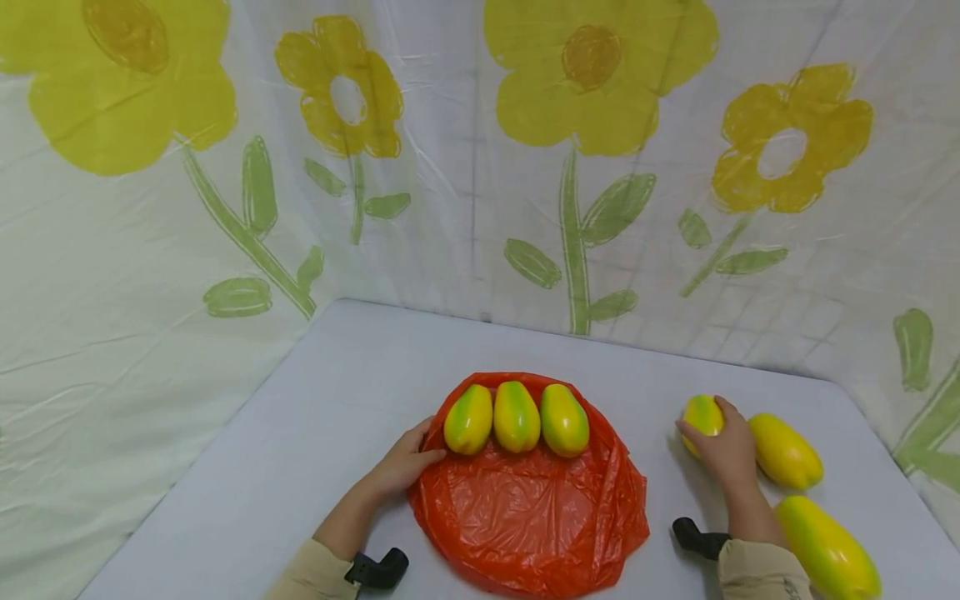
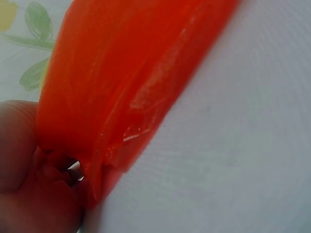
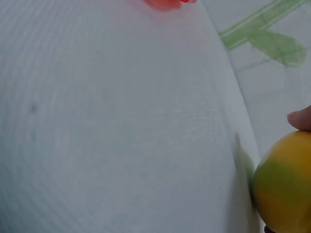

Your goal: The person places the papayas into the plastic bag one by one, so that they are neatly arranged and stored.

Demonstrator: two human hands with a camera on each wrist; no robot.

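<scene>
A red plastic bag (image 1: 517, 517) lies spread on the table, its rim raised. Three yellow-green papayas (image 1: 517, 417) stand side by side along its far part. At the bag's left edge, my left hand (image 1: 405, 461) pinches the rim; the left wrist view shows the thumb (image 2: 17, 145) against the folded red plastic (image 2: 102, 82). Over to the right, my right hand (image 1: 729, 450) grips another papaya (image 1: 705, 414) between thumb and fingers. That papaya (image 3: 284, 182) shows at the edge of the right wrist view, with only a fingertip of the hand visible there.
Two more papayas lie on the table's right side, one papaya (image 1: 786, 451) beside my right hand and one papaya (image 1: 828, 550) nearer, by the sleeve. Behind the white table (image 1: 360, 358) hangs a flower-printed curtain (image 1: 450, 250).
</scene>
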